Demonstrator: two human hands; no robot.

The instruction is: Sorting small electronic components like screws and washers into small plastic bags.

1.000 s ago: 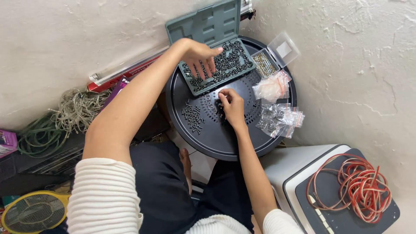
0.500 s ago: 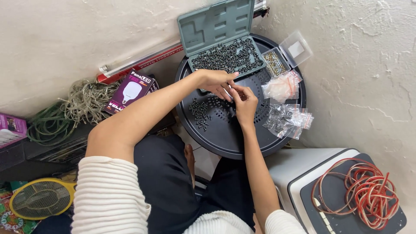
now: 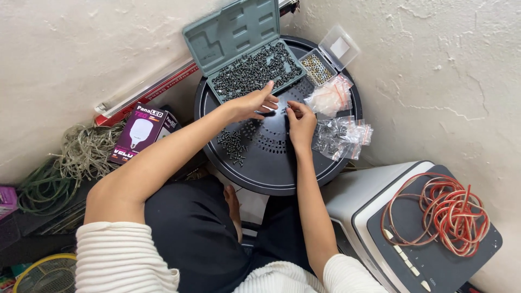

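Note:
My left hand [image 3: 254, 103] lies over the round black perforated tray [image 3: 271, 176], just below a grey-green case [image 3: 255, 69] full of small dark screws. Its thumb and fingertips pinch a tiny pale part. My right hand [image 3: 300, 120] faces it a few centimetres away, fingertips closed on another tiny piece. What exactly each pinches is too small to tell. A loose pile of dark screws [image 3: 233, 145] sits on the tray to the left of my hands.
A small clear box of gold-coloured parts [image 3: 317, 68] and two clear bags of small parts [image 3: 331, 95] [image 3: 343, 138] lie on the tray's right. A grey appliance with coiled red wire [image 3: 442, 214] stands right. A bulb box [image 3: 138, 133] and cable bundles [image 3: 49, 179] lie left.
My left hand left the screw case and came down to the tray centre, meeting my right hand; the two hands now sit slightly apart. The view shifted down and closer.

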